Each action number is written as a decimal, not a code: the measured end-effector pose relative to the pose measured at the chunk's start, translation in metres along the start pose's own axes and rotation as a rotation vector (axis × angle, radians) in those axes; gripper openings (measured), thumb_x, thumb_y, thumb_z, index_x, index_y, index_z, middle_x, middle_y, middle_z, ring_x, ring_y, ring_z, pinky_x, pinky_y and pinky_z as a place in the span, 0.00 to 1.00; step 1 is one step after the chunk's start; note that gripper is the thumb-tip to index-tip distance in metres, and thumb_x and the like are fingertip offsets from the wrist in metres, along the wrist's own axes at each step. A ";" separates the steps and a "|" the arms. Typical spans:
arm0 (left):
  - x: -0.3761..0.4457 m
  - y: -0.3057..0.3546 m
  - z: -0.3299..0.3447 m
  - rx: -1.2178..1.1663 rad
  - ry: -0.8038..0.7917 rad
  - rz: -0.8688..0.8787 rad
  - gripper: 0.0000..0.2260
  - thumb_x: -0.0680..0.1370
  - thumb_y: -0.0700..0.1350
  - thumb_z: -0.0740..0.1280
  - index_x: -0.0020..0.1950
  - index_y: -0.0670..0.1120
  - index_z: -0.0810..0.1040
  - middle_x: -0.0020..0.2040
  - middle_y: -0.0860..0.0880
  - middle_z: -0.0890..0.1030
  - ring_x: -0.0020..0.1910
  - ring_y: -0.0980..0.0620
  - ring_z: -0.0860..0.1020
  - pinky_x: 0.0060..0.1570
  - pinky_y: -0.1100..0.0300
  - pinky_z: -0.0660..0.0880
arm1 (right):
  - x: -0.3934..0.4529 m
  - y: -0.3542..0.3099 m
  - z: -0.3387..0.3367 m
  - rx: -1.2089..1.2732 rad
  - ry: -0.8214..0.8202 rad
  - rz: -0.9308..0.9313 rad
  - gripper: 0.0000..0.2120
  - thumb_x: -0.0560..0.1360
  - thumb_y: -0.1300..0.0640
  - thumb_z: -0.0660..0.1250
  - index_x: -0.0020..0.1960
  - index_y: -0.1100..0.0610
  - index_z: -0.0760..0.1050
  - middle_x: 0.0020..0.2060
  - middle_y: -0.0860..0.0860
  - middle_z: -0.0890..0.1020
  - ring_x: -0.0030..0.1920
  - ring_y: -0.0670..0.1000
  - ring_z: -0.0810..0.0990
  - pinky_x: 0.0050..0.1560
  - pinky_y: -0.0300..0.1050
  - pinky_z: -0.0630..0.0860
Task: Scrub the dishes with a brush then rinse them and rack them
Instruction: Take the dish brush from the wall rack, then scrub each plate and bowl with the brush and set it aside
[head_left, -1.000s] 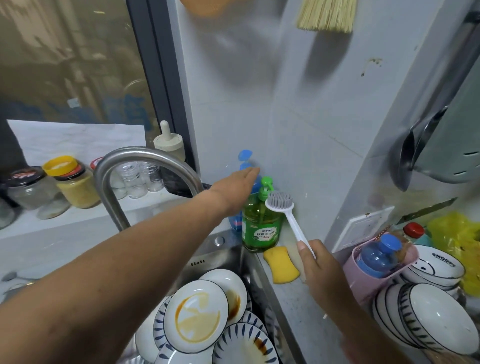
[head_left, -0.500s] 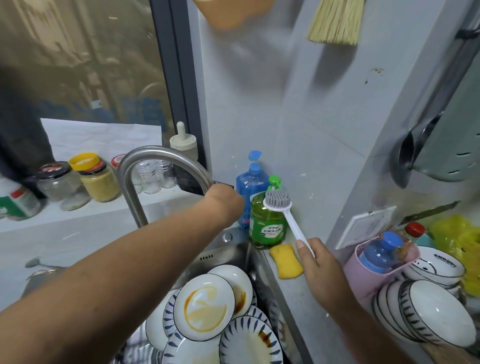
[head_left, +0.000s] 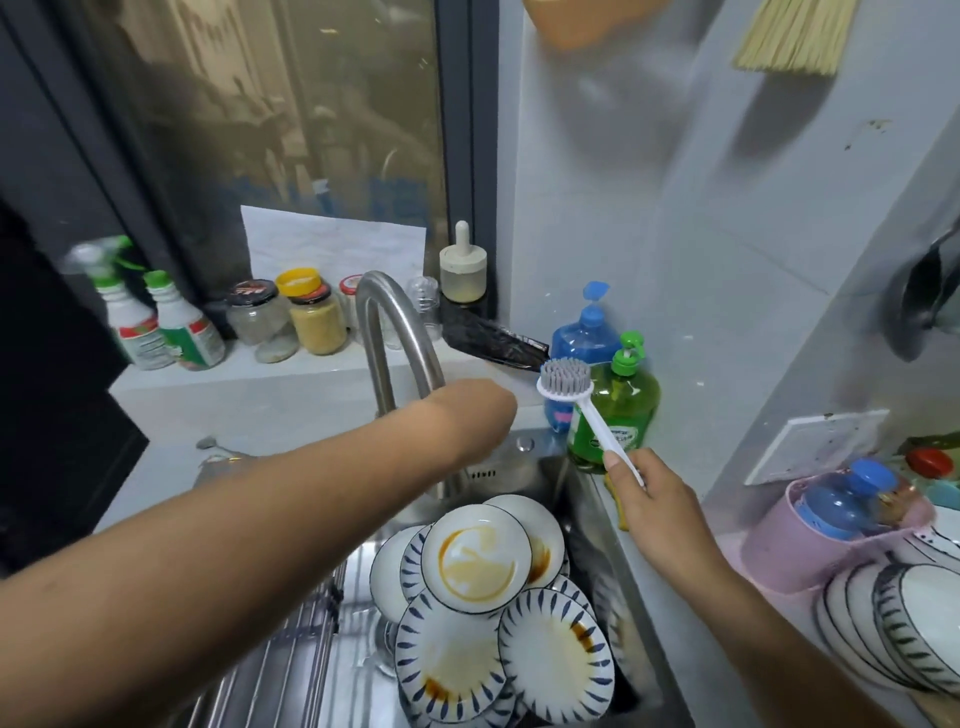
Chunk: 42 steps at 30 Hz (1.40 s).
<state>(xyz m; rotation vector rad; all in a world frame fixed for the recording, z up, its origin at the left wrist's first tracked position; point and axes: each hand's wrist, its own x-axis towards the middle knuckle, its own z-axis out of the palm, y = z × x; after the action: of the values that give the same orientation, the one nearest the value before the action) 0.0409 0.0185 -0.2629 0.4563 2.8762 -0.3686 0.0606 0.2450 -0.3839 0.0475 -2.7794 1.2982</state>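
Status: scrubbing not begun. Stained plates lie stacked in the sink. Right hand grips the brush, raised above. Left hand near the faucet; fingers hidden, grip undeterminable.

No legible text, green soap bottle label blurred, spray bottle labels blurred, dark jar lid print unreadable, sink rim marking too small to read

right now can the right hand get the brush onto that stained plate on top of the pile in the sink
Probably yes. The right hand holds the brush above the sink's right edge, and the stained plate lies uncovered on top; the left arm crosses farther back, near the faucet.
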 end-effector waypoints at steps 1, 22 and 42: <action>-0.006 -0.003 0.006 0.008 0.018 -0.003 0.12 0.80 0.32 0.61 0.62 0.38 0.74 0.61 0.39 0.78 0.59 0.39 0.78 0.53 0.51 0.74 | 0.000 0.000 0.001 -0.002 -0.006 -0.003 0.15 0.82 0.36 0.56 0.46 0.45 0.71 0.34 0.50 0.80 0.38 0.53 0.80 0.40 0.52 0.76; -0.103 -0.155 0.136 0.472 0.222 -0.229 0.39 0.82 0.68 0.38 0.81 0.42 0.31 0.80 0.38 0.30 0.80 0.40 0.30 0.80 0.44 0.36 | -0.013 -0.038 0.039 0.035 -0.133 -0.053 0.18 0.82 0.39 0.59 0.39 0.48 0.69 0.30 0.48 0.76 0.36 0.51 0.75 0.39 0.51 0.71; -0.021 -0.088 0.228 -0.689 -0.031 -0.144 0.23 0.83 0.54 0.65 0.77 0.49 0.69 0.69 0.45 0.79 0.65 0.47 0.79 0.63 0.54 0.75 | -0.008 -0.023 0.052 0.121 -0.208 -0.051 0.13 0.82 0.46 0.64 0.40 0.49 0.72 0.31 0.43 0.78 0.31 0.40 0.73 0.35 0.43 0.71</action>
<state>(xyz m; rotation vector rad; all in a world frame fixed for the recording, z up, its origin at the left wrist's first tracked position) 0.0683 -0.1314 -0.4553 0.1134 2.7688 0.5789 0.0668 0.1899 -0.4003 0.2733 -2.8402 1.5292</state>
